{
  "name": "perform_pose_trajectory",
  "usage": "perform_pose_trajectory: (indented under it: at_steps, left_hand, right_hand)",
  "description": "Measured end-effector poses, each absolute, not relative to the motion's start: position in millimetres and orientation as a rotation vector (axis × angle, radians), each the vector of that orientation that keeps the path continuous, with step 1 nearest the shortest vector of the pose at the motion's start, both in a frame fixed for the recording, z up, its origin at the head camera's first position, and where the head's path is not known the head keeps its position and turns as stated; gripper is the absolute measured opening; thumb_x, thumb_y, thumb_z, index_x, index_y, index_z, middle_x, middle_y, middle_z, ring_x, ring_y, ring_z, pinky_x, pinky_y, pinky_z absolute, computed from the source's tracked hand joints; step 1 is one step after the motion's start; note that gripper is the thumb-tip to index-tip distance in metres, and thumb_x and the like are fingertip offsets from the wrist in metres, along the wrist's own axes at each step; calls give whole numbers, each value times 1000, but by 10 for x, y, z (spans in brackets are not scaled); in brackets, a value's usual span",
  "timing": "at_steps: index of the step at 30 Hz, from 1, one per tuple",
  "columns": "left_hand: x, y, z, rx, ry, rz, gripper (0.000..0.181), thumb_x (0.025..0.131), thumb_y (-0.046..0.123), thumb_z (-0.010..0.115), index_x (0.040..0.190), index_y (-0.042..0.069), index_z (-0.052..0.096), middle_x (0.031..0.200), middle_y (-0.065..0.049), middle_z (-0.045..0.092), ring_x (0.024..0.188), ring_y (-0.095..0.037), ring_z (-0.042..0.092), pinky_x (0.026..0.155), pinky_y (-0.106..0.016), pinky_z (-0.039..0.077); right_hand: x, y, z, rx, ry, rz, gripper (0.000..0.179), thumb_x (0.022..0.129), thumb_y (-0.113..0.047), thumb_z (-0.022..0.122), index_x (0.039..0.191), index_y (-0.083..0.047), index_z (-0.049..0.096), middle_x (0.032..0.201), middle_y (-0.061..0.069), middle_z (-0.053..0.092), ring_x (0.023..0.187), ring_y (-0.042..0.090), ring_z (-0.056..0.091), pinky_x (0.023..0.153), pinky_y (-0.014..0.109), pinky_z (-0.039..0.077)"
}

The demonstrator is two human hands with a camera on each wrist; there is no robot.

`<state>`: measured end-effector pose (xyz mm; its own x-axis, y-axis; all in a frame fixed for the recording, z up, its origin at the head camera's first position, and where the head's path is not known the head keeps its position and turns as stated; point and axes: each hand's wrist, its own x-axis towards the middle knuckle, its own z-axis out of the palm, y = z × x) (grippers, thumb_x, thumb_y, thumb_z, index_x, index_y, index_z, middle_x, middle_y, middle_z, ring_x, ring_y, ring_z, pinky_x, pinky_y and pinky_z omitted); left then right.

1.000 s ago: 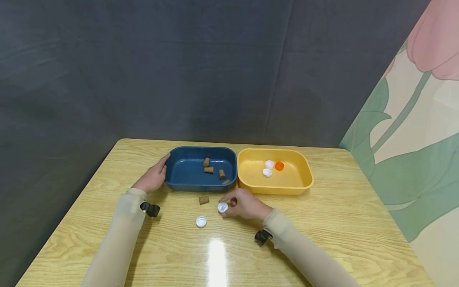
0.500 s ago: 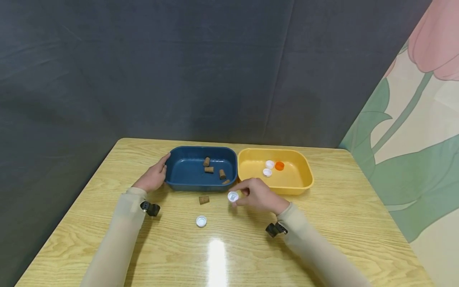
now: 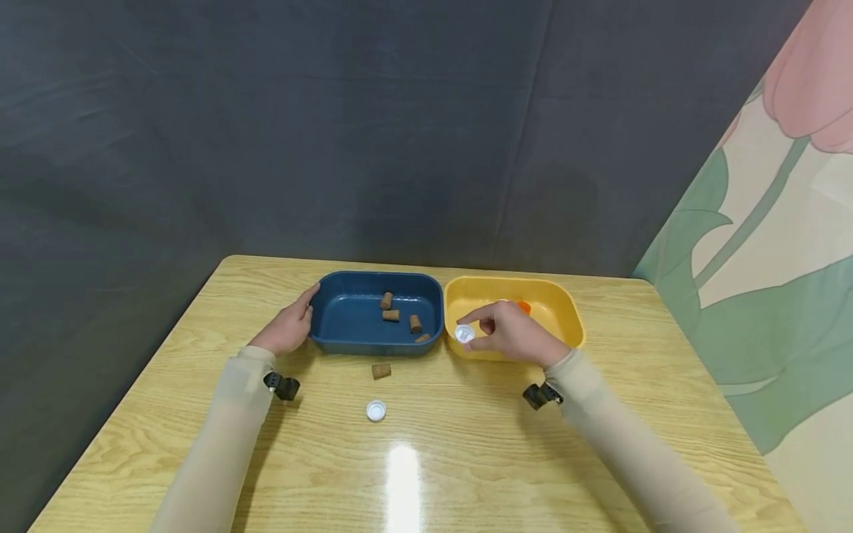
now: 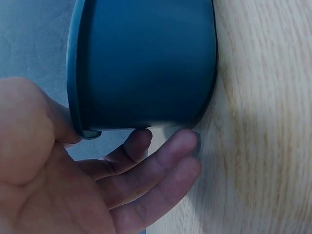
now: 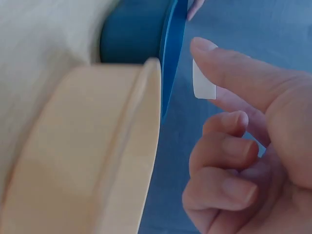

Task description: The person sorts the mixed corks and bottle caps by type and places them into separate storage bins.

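My right hand (image 3: pixel 513 332) pinches a white bottle cap (image 3: pixel 465 334) between thumb and forefinger, above the near left part of the yellow bin (image 3: pixel 574 326). In the right wrist view the cap (image 5: pixel 204 84) is seen edge-on, with the other fingers curled toward the palm. My left hand (image 3: pixel 285 326) holds the left end of the blue bin (image 3: pixel 373 348). In the left wrist view a digit reaches over the bin's rim (image 4: pixel 74 87), while several fingers (image 4: pixel 165 161) lie at its outer wall. The blue bin contains several corks (image 3: pixel 391 315).
An orange cap (image 3: pixel 524 306) lies in the yellow bin, partly hidden by my right hand, as are white caps there. One cork (image 3: pixel 381 371) and another white cap (image 3: pixel 376 411) lie on the wooden table (image 3: pixel 320 459) before the bins. A dark curtain hangs behind.
My right hand has lifted the white cap and carried it rightward and away from me, from over the table to over the yellow bin. The left hand stays at the blue bin.
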<state>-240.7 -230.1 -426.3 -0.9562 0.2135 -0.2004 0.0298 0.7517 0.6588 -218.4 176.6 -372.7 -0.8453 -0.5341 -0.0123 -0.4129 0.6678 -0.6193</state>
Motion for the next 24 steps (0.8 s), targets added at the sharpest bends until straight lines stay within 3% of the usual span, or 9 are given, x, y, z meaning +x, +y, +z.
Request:
perform_pose_trajectory:
  at_steps: [6, 9, 13, 19, 24]
  left_hand:
    - [-2400, -2286, -4250, 185, 2695, 996, 55, 110, 14, 20, 162, 10, 5, 120, -28, 52, 62, -19, 51, 67, -35, 43]
    - [-2398, -2277, -4245, 186, 2695, 1003, 54, 110, 14, 20, 162, 10, 6, 126, -29, 50, 62, -19, 51, 67, -35, 42]
    - [-2405, -2280, -4237, 194, 2697, 996, 54, 110, 14, 20, 162, 10, 6, 116, -27, 55, 61, -19, 51, 65, -35, 42]
    - [-2407, -2278, -4240, 197, 2696, 993, 54, 110, 13, 20, 162, 9, 6, 128, -30, 50, 60, -19, 51, 64, -34, 43]
    - [-2414, -2285, -4245, 202, 2696, 984, 54, 110, 13, 20, 162, 9, 6, 134, -31, 48, 63, -20, 52, 65, -35, 43]
  right_hand:
    - [-2389, 1930, -3684, -735, 2734, -870, 30, 84, -19, 83, 110, -7, 74, 70, 1, 49, 63, 16, 44, 60, 29, 35]
    - [-2510, 2005, -3682, -740, 2734, -851, 30, 84, -17, 82, 111, -5, 73, 72, 2, 50, 66, 17, 45, 61, 30, 36]
    - [-2698, 2103, -3690, -715, 2734, -858, 29, 85, -14, 81, 110, -3, 73, 72, 4, 52, 65, 17, 45, 61, 31, 36]
    - [-2981, 2218, -3732, -570, 2744, -773, 33, 86, -17, 80, 116, -4, 73, 73, 6, 54, 59, 17, 44, 57, 30, 37]
    - [-3152, 2232, -3811, -518, 2726, -706, 34, 87, -16, 79, 119, -5, 72, 84, 9, 59, 66, 19, 48, 60, 29, 40]
